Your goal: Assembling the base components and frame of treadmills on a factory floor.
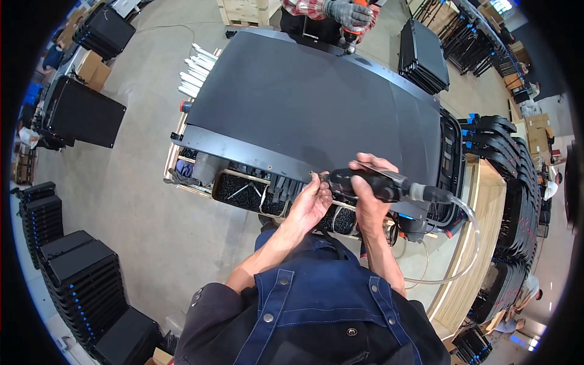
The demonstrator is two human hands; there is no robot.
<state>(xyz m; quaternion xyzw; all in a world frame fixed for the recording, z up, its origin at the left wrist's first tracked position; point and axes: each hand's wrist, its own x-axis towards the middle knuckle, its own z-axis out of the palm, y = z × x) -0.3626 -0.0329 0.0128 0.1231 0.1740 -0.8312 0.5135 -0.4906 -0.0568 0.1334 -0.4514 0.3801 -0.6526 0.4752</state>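
Note:
My right hand (372, 204) is wrapped round a black air-powered driver (389, 187), held level over the near edge of a treadmill deck. A clear air hose (473, 237) runs from its back end and curls down on the right. At the driver's tip, my left hand (311, 202) has thumb and fingers pinched together; what they hold is too small to make out. The treadmill deck (310, 109) has a wide dark belt, and a grey metal side rail (243, 149) lies along its near side, just beyond my left hand.
Open bins of small dark screws (240, 190) sit below the near rail. Across the deck, a person's gloved hand (348, 13) holds a red-and-black power driver (351, 33). A wooden crate (471, 243) stands at right, beside stacked black frames (517, 194). Black panels (82, 267) are stacked at left.

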